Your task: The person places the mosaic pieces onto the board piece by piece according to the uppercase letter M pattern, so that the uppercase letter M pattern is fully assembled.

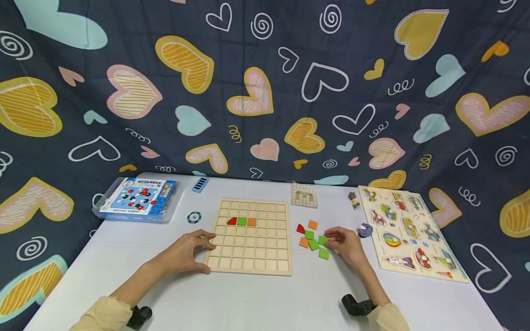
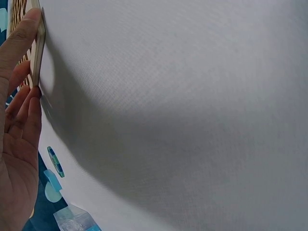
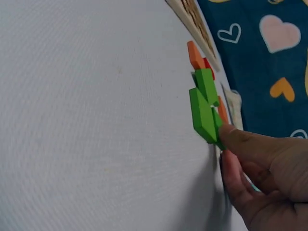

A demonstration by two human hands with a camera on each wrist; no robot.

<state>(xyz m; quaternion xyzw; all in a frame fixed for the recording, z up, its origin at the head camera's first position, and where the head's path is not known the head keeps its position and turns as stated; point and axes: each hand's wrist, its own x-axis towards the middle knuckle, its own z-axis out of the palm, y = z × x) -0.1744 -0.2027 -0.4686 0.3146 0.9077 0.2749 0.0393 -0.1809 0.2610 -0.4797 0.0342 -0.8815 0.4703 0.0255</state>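
Note:
A wooden grid board (image 1: 252, 253) lies in front of me, with a red quarter-round tile (image 1: 232, 221), a green square tile (image 1: 242, 221) and an orange square tile (image 1: 251, 222) side by side in one row. My left hand (image 1: 191, 250) touches the board's left edge, fingertips at the side and thumb by the near corner. Right of the board, my right hand (image 1: 345, 246) pinches a green square tile (image 3: 218, 126) at the edge of a loose group. Beside it lie more green tiles (image 1: 324, 253), orange tiles (image 1: 312, 225) and a red quarter-round tile (image 1: 300, 228).
A small pattern card (image 1: 304, 202) lies behind the tiles. On the right are a wooden picture puzzle (image 1: 397, 239) and a small purple-blue object (image 1: 365, 230). Back left stand a boxed molecule set (image 1: 136, 200), a round chip (image 1: 194, 217) and a blue piece (image 1: 200, 185).

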